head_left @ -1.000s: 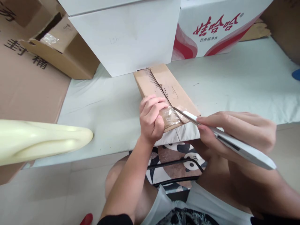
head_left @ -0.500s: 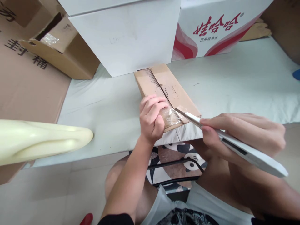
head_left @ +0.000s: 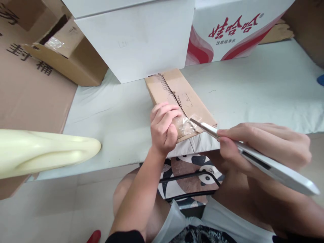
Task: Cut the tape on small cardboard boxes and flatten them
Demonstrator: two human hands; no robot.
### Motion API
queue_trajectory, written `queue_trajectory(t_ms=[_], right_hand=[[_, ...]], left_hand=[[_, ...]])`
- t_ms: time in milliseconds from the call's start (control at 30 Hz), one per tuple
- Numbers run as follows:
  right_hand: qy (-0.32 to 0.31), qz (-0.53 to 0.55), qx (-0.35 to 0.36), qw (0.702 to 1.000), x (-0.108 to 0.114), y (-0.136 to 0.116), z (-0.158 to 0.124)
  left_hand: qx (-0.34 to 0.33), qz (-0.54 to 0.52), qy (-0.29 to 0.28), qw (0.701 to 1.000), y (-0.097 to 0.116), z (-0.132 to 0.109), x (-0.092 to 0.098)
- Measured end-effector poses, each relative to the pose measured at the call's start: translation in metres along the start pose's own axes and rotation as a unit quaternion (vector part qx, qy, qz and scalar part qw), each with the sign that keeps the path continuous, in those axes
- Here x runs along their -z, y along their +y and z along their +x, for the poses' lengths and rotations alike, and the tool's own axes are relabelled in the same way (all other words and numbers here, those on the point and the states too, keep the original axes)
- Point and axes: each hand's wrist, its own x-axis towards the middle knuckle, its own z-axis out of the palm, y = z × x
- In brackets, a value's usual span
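Observation:
A small brown cardboard box (head_left: 188,98) lies on the white table (head_left: 253,87), its near end hanging over the table's front edge. A slit runs along its top seam, with clear tape (head_left: 186,125) crumpled at the near end. My left hand (head_left: 164,127) is curled, its fingers pressing down on the box's near left part beside the tape. My right hand (head_left: 263,148) grips a white utility knife (head_left: 255,157); the blade tip rests on the tape at the seam.
A large white box (head_left: 136,37) and a red-and-white printed carton (head_left: 233,30) stand behind the small box. An open brown carton (head_left: 63,50) and flat cardboard (head_left: 27,91) lie at the left. A pale cream object (head_left: 45,152) juts in from the left edge.
My right hand and the knife have drawn back slightly toward the lower right, the blade sliding along the seam to the taped end. My left hand has stayed put.

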Motion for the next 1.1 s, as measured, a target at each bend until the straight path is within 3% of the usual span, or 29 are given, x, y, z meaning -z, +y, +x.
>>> queue_trajectory(t_ms=[133,300,467,700,933,1100], right_hand=[[-0.018,0.014,-0.012,1.0,0.005,-0.002,-0.002],[0.007,0.017,0.006,1.0,0.004,0.001,-0.005],[-0.02,0.017,0.008,1.0,0.002,0.003,-0.003],[0.004,0.007,0.041,0.999,-0.001,0.007,-0.002],[-0.013,-0.003,0.059,0.998,-0.004,0.005,-0.001],[-0.048,-0.012,0.028,0.998,-0.003,-0.002,0.004]], left_hand=[[0.007,0.023,-0.008,1.0,0.0,0.001,-0.001],[0.002,0.008,-0.002,1.0,0.001,0.001,-0.001],[0.004,0.007,-0.001,1.0,0.001,0.001,-0.001],[-0.003,0.003,0.007,1.0,-0.001,0.001,-0.002],[0.008,0.023,-0.002,1.0,0.0,0.0,-0.002],[-0.001,0.006,0.009,1.0,0.001,0.0,-0.003]])
